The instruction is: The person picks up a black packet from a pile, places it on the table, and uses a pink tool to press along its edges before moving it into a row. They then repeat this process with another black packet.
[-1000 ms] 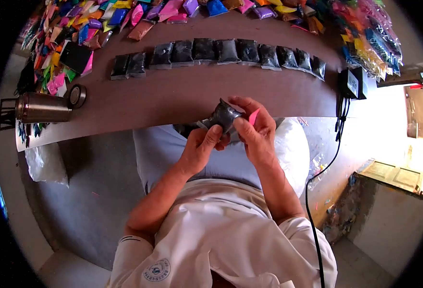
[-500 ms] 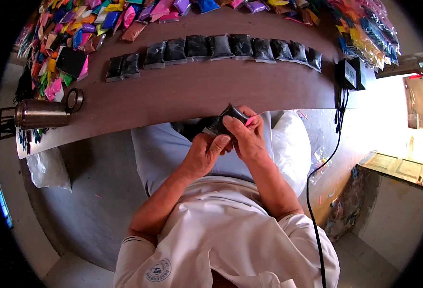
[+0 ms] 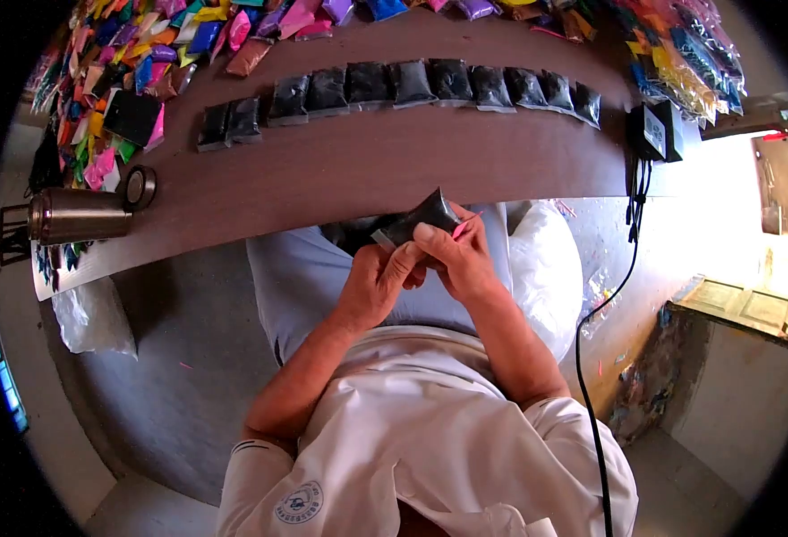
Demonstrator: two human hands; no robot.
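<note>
A small black packet (image 3: 428, 215) is pinched between both hands over my lap, just off the table's near edge. My left hand (image 3: 378, 276) grips its lower left corner, thumb on top. My right hand (image 3: 464, 259) holds its right side, with the thumb across it and a bit of pink (image 3: 459, 230) showing at the fingers. Beyond, a curved row of several black packets (image 3: 369, 86) lies on the brown table (image 3: 349, 170).
Colourful packets (image 3: 206, 38) are heaped along the far and left sides. A metal flask (image 3: 80, 215) and its lid (image 3: 140, 187) stand at the left edge. A black box (image 3: 655, 132) with cables sits at the right. White plastic bags (image 3: 546, 268) lie below.
The black packet has tilted in my hands, its upper corner now pointing up more. My right thumb has shifted slightly lower on it, and less of the pink piece shows.
</note>
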